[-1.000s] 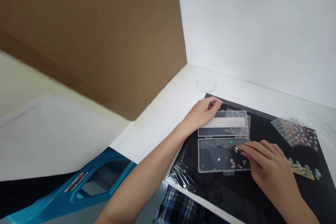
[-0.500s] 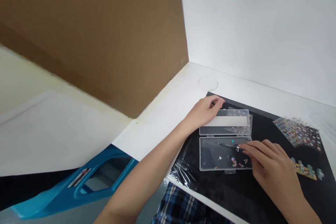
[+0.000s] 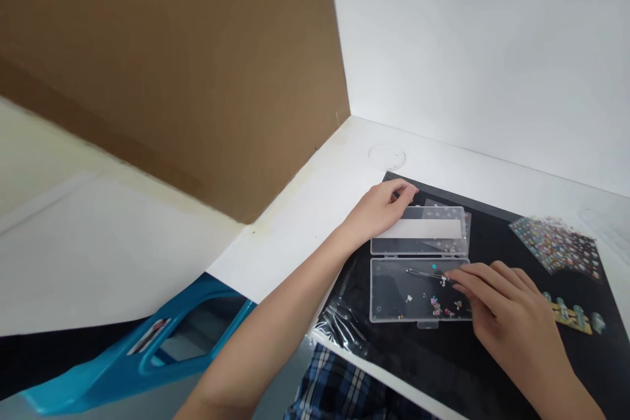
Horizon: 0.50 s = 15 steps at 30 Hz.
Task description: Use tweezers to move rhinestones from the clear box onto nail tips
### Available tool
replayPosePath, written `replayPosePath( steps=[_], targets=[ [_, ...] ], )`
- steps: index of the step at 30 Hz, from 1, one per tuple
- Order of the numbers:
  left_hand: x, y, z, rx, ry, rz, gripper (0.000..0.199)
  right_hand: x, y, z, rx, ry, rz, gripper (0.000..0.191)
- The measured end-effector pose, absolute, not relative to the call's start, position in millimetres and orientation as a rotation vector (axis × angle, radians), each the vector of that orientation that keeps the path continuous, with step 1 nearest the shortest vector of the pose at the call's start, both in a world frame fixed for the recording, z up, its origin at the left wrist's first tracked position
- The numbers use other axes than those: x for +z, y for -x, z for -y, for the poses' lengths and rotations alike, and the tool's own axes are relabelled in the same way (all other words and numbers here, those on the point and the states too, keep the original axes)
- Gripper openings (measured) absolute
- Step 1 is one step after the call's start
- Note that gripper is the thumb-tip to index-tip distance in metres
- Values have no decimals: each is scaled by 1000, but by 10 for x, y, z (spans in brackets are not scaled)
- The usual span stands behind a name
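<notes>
On the table (image 3: 295, 236) lies the mat (image 3: 418, 361), and on the mat, the plastic case (image 3: 418, 256) — its tray (image 3: 391, 285) in front, its lid (image 3: 428, 230) behind. Loose charms (image 3: 436, 306) lie in the tray, mostly at right. The left hand (image 3: 386, 207) is at the lid's left end; the right hand (image 3: 504, 298) is at the tray's right end, with the tweezers (image 3: 426, 274) over it. Farther right lies the sticker sheet (image 3: 556, 246) — and before it, the small rack (image 3: 571, 321).

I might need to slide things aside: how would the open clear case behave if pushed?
The clear case would probably slide flat rather than tip, being low and wide. Its lid might swing, being joined along one edge. The small charms lie scattered, so they could shift.
</notes>
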<state>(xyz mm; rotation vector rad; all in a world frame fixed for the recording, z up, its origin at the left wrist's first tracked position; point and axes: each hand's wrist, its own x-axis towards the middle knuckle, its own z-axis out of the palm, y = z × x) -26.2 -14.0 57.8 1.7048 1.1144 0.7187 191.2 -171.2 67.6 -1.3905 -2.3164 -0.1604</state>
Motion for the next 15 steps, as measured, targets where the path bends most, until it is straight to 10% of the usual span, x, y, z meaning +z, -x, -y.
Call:
replayPosePath(
  steps=[15],
  targets=[
    [624,270,158,686,-1729,-1126,32,688,-1954,1709,-266,1373,2415,38]
  ],
)
